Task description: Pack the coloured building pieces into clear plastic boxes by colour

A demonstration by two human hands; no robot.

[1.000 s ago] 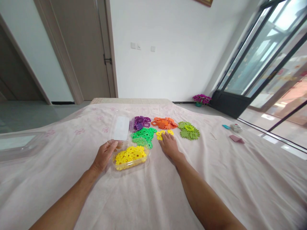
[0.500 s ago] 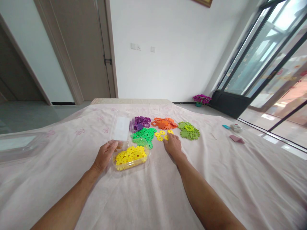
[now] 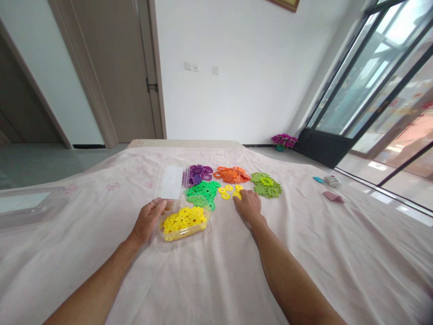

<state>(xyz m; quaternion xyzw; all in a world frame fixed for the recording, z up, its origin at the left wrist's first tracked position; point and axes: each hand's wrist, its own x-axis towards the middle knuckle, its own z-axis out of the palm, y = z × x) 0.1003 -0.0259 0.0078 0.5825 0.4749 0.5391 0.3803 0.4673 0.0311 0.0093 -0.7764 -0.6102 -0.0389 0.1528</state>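
My left hand (image 3: 147, 220) grips the near left rim of a clear plastic box (image 3: 184, 224) holding several yellow flower-shaped pieces; its hinged lid (image 3: 171, 181) stands open behind. My right hand (image 3: 249, 205) rests on the pink sheet, fingertips curled onto a few loose yellow pieces (image 3: 230, 191). Beyond lie piles of dark green pieces (image 3: 203, 192), purple pieces (image 3: 199, 172), orange pieces (image 3: 232, 174) and light green pieces (image 3: 267, 184).
A pink cloth-covered bed (image 3: 216, 271) carries everything. A second clear box (image 3: 29, 205) lies at the far left. Small items, a white object (image 3: 333, 181), a blue one (image 3: 318, 179) and a pink one (image 3: 333, 197), sit at the right near glass doors.
My right hand has slid right along the loose yellow pieces, uncovering several of them. My left hand and the box have stayed put.
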